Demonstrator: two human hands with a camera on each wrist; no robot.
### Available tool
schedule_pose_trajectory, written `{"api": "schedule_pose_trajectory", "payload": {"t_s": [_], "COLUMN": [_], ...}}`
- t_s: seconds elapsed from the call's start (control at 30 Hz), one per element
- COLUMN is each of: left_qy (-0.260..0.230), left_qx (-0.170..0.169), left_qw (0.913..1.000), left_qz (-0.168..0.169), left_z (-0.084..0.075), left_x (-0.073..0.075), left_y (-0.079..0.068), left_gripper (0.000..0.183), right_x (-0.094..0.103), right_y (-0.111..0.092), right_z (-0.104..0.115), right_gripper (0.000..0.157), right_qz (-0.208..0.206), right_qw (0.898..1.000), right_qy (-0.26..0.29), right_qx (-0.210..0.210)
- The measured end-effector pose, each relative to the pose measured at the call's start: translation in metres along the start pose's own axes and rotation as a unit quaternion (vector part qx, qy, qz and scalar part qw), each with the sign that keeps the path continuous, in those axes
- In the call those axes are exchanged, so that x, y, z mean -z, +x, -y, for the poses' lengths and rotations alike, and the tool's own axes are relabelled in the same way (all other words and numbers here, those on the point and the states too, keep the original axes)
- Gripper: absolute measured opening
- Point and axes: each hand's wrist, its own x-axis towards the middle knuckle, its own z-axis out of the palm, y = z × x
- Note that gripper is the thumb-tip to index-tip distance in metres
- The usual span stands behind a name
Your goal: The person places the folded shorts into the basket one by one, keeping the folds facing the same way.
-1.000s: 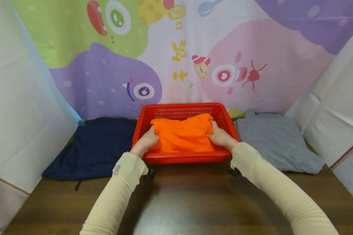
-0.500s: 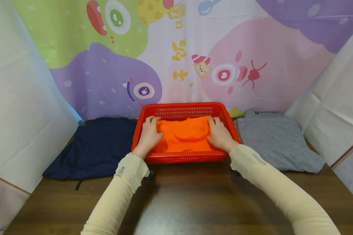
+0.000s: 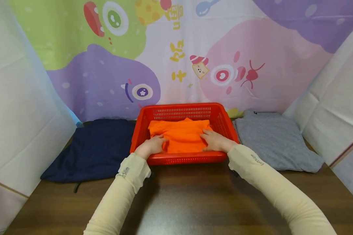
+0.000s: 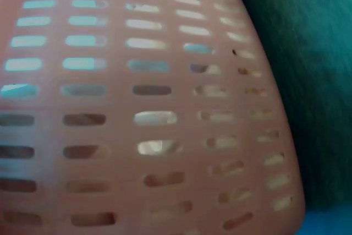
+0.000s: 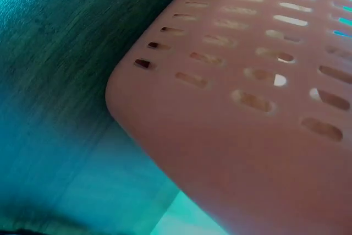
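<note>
we see the left hand [image 3: 153, 145] on the left front of the orange cloth [image 3: 183, 135], fingers relaxed and a little bent, laid against it. the right hand [image 3: 215, 141] touches the cloth's right side, its fingers spread wide and fairly straight. the orange cloth lies folded and slightly rumpled inside the red basket [image 3: 188, 159], between the two hands, and both wrists reach over the front rim. in the two wrist views we get only the basket's slotted wall and some table, in odd colours, so the fingers are hidden there. pale sleeves [image 3: 114, 199] cover both forearms. to the left of the basket we find a navy cloth [image 3: 91, 151], to the right a grey cloth [image 3: 277, 140], both flat on the brown table [image 3: 185, 202]. behind stands a curtain [image 3: 179, 91] printed with cartoon monsters.
</note>
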Motion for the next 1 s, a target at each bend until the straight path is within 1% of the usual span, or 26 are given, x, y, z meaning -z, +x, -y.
{"api": "schedule_pose_trajectory", "payload": {"t_s": [0.03,0.07,0.13,0.17,0.23,0.27,0.37,0.4,0.47,0.53,0.57,0.67,0.7,0.77,0.83,0.9,1.0], "left_qy": [-0.001,0.001,0.008,0.006,0.011,0.013,0.019,0.023,0.028,0.025,0.025,0.011,0.007,-0.009,-0.024,-0.025,-0.015], "left_qx": [-0.019,-0.024,-0.036,-0.037,-0.039,-0.026,-0.032,-0.034,-0.038,-0.023,-0.013,0.028,0.041,0.055,0.057,0.052,0.036], "left_qw": [0.9998,0.9996,0.999,0.9989,0.9986,0.9985,0.9982,0.9982,0.9984,0.9993,0.9996,0.9991,0.998,0.9945,0.9889,0.9816,0.9736], "left_qz": [0.002,0.011,0.024,0.029,0.035,0.046,0.046,0.044,0.031,0.015,0.005,-0.031,-0.048,-0.089,-0.135,-0.182,-0.225], "left_z": [0.009,0.014,0.019,0.019,0.016,0.009,0.002,-0.001,-0.002,-0.004,-0.004,-0.006,-0.007,-0.009,-0.012,-0.016,-0.024], "left_x": [-0.003,-0.004,-0.003,-0.002,0.0,0.004,0.009,0.01,0.012,0.014,0.014,0.013,0.013,0.012,0.012,0.014,0.017], "left_y": [0.008,0.012,0.016,0.016,0.01,0.002,-0.009,-0.012,-0.014,-0.015,-0.015,-0.016,-0.016,-0.017,-0.02,-0.023,-0.029], "left_gripper": [0.06,0.06,0.059,0.057,0.053,0.051,0.045,0.044,0.041,0.039,0.041,0.053,0.057,0.056,0.049,0.04,0.032], "right_x": [0.0,0.001,0.002,0.002,0.003,0.003,0.002,0.003,0.003,0.004,0.004,0.005,0.005,0.005,0.005,0.007,0.009], "right_y": [0.0,0.0,0.0,0.0,0.001,0.001,0.002,0.003,0.004,0.005,0.005,0.004,0.003,0.001,-0.002,-0.006,-0.014], "right_z": [0.001,0.001,0.003,0.003,0.004,0.005,0.004,0.004,0.004,0.005,0.005,0.005,0.005,0.004,0.003,0.002,-0.001], "right_gripper": [0.072,0.071,0.069,0.068,0.067,0.067,0.066,0.066,0.064,0.06,0.059,0.057,0.057,0.058,0.057,0.055,0.051], "right_qz": [0.009,0.017,0.035,0.046,0.069,0.08,0.101,0.101,0.083,0.047,0.029,-0.027,-0.039,-0.061,-0.083,-0.104,-0.134], "right_qw": [1.0,1.0,0.999,0.999,0.997,0.996,0.993,0.993,0.995,0.998,0.999,0.999,0.998,0.997,0.996,0.994,0.99], "right_qy": [0.003,0.004,0.009,0.016,0.027,0.031,0.035,0.03,0.026,0.022,0.024,0.024,0.024,0.027,0.027,0.033,0.043], "right_qx": [-0.004,-0.008,-0.016,-0.022,-0.03,-0.035,-0.046,-0.045,-0.041,-0.035,-0.036,-0.034,-0.032,-0.029,-0.023,-0.02,-0.017]}}
